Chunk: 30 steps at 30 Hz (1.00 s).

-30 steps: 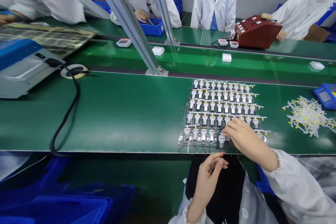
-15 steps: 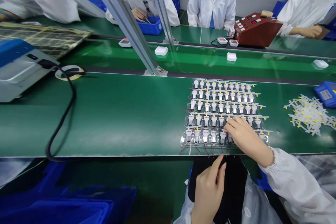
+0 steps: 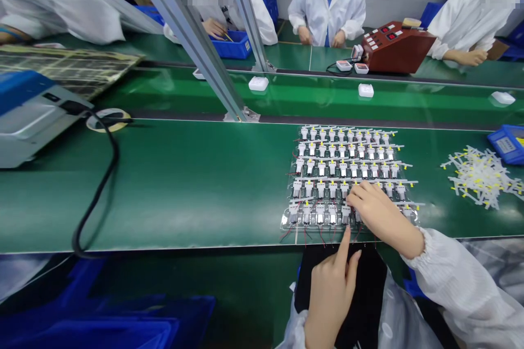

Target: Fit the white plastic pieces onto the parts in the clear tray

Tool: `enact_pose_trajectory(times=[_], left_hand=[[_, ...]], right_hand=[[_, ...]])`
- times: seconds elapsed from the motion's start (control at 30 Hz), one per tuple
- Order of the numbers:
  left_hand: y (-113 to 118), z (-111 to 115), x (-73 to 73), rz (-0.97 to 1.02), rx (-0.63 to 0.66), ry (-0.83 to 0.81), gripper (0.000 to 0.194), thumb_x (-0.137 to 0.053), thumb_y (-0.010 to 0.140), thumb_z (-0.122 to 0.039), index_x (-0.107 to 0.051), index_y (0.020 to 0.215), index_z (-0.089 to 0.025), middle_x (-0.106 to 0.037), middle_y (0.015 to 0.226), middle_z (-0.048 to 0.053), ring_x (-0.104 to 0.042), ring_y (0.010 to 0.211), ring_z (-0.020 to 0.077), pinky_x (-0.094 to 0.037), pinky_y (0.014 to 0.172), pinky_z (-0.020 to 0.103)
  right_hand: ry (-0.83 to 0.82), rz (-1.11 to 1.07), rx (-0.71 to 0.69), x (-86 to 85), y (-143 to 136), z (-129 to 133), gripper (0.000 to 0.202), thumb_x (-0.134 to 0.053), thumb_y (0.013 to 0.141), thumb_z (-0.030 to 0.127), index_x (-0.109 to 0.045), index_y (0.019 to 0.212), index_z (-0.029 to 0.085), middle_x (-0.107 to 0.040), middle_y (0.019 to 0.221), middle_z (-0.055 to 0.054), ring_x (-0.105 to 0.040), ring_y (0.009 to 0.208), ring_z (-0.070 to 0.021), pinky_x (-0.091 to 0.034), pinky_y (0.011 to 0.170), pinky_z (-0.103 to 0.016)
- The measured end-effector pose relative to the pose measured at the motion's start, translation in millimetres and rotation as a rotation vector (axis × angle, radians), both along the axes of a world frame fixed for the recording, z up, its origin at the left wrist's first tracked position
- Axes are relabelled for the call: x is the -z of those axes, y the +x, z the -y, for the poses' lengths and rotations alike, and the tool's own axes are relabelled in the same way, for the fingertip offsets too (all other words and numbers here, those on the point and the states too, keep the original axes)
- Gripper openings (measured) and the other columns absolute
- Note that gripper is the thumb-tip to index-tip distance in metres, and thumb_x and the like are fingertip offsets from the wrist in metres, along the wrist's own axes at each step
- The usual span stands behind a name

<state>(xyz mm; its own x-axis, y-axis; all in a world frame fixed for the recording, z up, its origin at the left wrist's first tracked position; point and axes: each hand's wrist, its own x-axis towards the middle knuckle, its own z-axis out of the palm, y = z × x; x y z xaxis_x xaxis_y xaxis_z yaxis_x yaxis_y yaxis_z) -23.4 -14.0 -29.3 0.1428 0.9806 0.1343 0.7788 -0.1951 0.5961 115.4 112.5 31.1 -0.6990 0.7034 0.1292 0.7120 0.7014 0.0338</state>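
Note:
A clear plastic tray (image 3: 285, 222) holds several rows of small motors with white housings and thin red and black wires. White plastic sticks with yellow tips lie across the rows. My right hand (image 3: 379, 210) is over the front rows, fingertips pinched together at the top of a front-row motor (image 3: 346, 214); what is between them is hidden. My left hand (image 3: 332, 286) is below the tray at the bench edge. Its index finger is stretched up to the lower end of that same motor, thumb apart, with nothing held.
A pile of loose white sticks with yellow tips (image 3: 483, 177) lies right of the tray, beside a blue bin (image 3: 506, 144). Behind runs a green conveyor (image 3: 311, 95) carrying white devices (image 3: 258, 84). A metal post (image 3: 192, 38) and black cable (image 3: 114, 158) stand left. Co-workers sit opposite.
My left hand has moved up, its index finger now at the front-row motor. My right hand stays nearly in place. White devices on the conveyor have shifted right.

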Motion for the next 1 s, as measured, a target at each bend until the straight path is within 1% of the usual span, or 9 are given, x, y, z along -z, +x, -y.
enact_pose_trajectory(times=[0.07,0.17,0.3,0.47,0.6,0.7,0.77,0.87,1.0], left_hand=[[1.2,-1.3,-1.1,-0.023,0.001,-0.006,0.047,-0.043,0.098,-0.031,-0.039,0.143,-0.018,-0.064,0.058,0.000,-0.059,0.046,0.0135,-0.035,0.045,0.021],[2.3,-3.3,-2.1,-0.020,0.009,-0.027,0.048,-0.043,0.098,-0.032,-0.038,0.143,-0.018,-0.064,0.057,0.000,-0.059,0.045,0.0143,-0.034,0.044,0.022],[2.0,-6.1,-2.6,0.030,0.025,-0.045,0.048,-0.044,0.098,-0.033,-0.038,0.144,-0.019,-0.065,0.058,0.000,-0.060,0.047,0.0144,-0.035,0.046,0.021],[1.5,-6.0,-3.9,0.028,0.022,-0.034,0.050,-0.044,0.098,-0.032,-0.035,0.145,-0.020,-0.064,0.057,-0.001,-0.060,0.047,0.0141,-0.034,0.046,0.021],[2.1,-6.6,-4.5,-0.044,0.000,-0.031,0.055,-0.043,0.098,-0.033,-0.028,0.148,-0.016,-0.063,0.055,-0.001,-0.059,0.044,0.0147,-0.033,0.044,0.022],[2.5,-9.0,-4.8,-0.096,-0.002,-0.023,0.056,-0.041,0.098,-0.033,-0.027,0.148,-0.014,-0.063,0.055,0.000,-0.058,0.043,0.0160,-0.032,0.042,0.023],[2.5,-9.7,-5.4,-0.088,-0.001,-0.008,0.054,-0.042,0.098,-0.033,-0.029,0.147,-0.014,-0.064,0.056,0.000,-0.059,0.045,0.0160,-0.032,0.043,0.023],[1.8,-6.7,-7.0,0.001,-0.001,0.015,0.048,-0.044,0.098,-0.031,-0.038,0.143,-0.016,-0.066,0.059,0.001,-0.061,0.048,0.0152,-0.035,0.046,0.022],[-1.2,5.7,-8.8,0.188,-0.024,0.049,0.030,-0.046,0.096,-0.026,-0.056,0.124,-0.019,-0.066,0.062,0.000,-0.060,0.050,0.0127,-0.039,0.050,0.022]], right_hand=[[0.003,-0.005,0.005,-0.8,-1.2,0.4,0.009,-0.053,0.090,0.012,-0.059,0.084,0.016,-0.059,0.090,-0.006,-0.047,0.085,-0.0215,-0.038,0.071,-0.034],[-0.030,-0.037,0.029,-3.0,-2.6,1.4,0.011,-0.053,0.092,0.023,-0.060,0.087,0.016,-0.059,0.091,-0.006,-0.048,0.087,-0.0221,-0.040,0.074,-0.035],[-0.115,-0.096,0.045,-5.4,-1.1,1.5,0.017,-0.061,0.088,0.032,-0.059,0.092,0.016,-0.059,0.094,-0.007,-0.050,0.090,-0.0224,-0.043,0.075,-0.035],[-0.172,-0.118,0.047,-4.9,0.6,-0.1,0.018,-0.065,0.085,0.033,-0.057,0.090,0.017,-0.058,0.092,-0.005,-0.050,0.090,-0.0217,-0.044,0.074,-0.034],[-0.163,-0.101,0.066,-1.4,-1.4,0.2,0.019,-0.067,0.084,0.031,-0.056,0.089,0.017,-0.058,0.093,-0.006,-0.049,0.090,-0.0223,-0.045,0.075,-0.035],[-0.144,-0.092,0.088,0.4,-2.8,0.5,0.017,-0.065,0.085,0.030,-0.055,0.089,0.017,-0.057,0.093,-0.006,-0.049,0.089,-0.0227,-0.044,0.072,-0.035],[-0.140,-0.095,0.096,-0.9,-3.5,0.9,0.016,-0.065,0.086,0.029,-0.055,0.091,0.017,-0.057,0.093,-0.007,-0.049,0.090,-0.0231,-0.044,0.072,-0.035],[-0.123,-0.112,0.102,-7.9,-5.4,4.6,0.016,-0.063,0.086,0.027,-0.055,0.096,0.017,-0.057,0.095,-0.008,-0.049,0.092,-0.0239,-0.045,0.075,-0.037],[-0.140,-0.154,0.031,-18.0,-10.7,19.1,0.002,-0.054,0.090,0.018,-0.056,0.091,0.018,-0.056,0.096,-0.008,-0.048,0.091,-0.0225,-0.043,0.077,-0.037]])
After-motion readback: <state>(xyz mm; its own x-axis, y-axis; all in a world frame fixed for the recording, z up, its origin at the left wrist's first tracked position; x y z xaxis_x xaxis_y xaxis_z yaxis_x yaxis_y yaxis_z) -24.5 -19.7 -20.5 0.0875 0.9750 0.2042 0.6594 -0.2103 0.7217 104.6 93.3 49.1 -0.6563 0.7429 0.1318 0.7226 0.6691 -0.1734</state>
